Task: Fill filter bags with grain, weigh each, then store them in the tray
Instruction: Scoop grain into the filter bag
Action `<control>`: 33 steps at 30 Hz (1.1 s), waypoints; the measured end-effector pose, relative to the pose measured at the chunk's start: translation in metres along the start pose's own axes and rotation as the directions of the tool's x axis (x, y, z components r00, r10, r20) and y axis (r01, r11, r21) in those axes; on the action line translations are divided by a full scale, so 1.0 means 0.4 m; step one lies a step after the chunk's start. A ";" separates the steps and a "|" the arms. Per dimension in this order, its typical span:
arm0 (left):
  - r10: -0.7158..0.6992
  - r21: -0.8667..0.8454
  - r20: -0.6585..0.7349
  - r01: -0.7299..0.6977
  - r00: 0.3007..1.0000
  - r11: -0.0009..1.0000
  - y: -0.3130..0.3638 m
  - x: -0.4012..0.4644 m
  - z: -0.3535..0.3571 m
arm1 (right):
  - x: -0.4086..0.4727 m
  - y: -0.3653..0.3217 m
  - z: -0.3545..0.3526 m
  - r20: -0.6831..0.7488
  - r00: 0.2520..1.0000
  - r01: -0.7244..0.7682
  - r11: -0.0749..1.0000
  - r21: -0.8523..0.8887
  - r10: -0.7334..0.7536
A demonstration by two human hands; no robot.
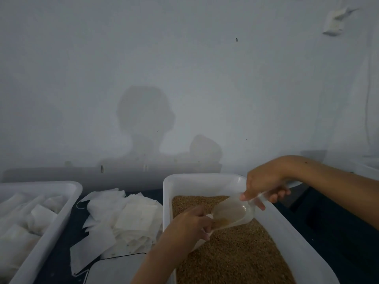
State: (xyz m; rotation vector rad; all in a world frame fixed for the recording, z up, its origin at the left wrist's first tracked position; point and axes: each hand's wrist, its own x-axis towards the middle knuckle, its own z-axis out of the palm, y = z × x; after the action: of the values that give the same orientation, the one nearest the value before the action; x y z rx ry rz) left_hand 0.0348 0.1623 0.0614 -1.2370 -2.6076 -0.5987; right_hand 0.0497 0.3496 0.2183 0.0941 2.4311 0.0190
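A white tub (291, 232) at the right holds brown grain (235, 253). My right hand (264, 185) grips the handle of a clear plastic scoop (233, 212), tilted down to the left with a little grain at its mouth. My left hand (190, 224) holds a white filter bag (208, 218) at the scoop's mouth, above the grain; the bag is mostly hidden by my fingers. A loose pile of empty filter bags (123, 218) lies on the table between the two containers. The white tray (61, 214) at the left holds several filled bags.
A scale (117, 267) with a pale platform sits at the bottom middle, partly under the bag pile. A grey wall stands close behind the table. The dark tabletop (328, 222) shows to the right of the grain tub.
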 end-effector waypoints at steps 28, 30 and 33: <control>-0.382 -0.350 -0.353 0.258 0.854 0.900 -0.078 -0.022 0.026 | 0.206 0.093 0.266 0.033 0.973 0.182 0.844 0.505 -0.230; -0.335 -0.282 -0.366 0.240 0.868 0.929 -0.084 -0.021 0.034 | 0.199 0.113 0.263 0.004 0.955 0.248 0.811 0.530 -0.295; -0.289 -0.257 -0.332 0.209 0.898 0.943 -0.089 -0.019 0.040 | 0.164 0.151 0.235 -0.040 0.932 0.316 0.754 0.576 -0.361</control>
State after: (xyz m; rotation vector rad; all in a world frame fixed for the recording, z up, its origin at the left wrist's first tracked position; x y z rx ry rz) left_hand 0.0119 0.1436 0.0346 -0.7434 -2.4400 -1.0728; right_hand 0.0652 0.4137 0.1067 -0.0803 2.2618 -0.8783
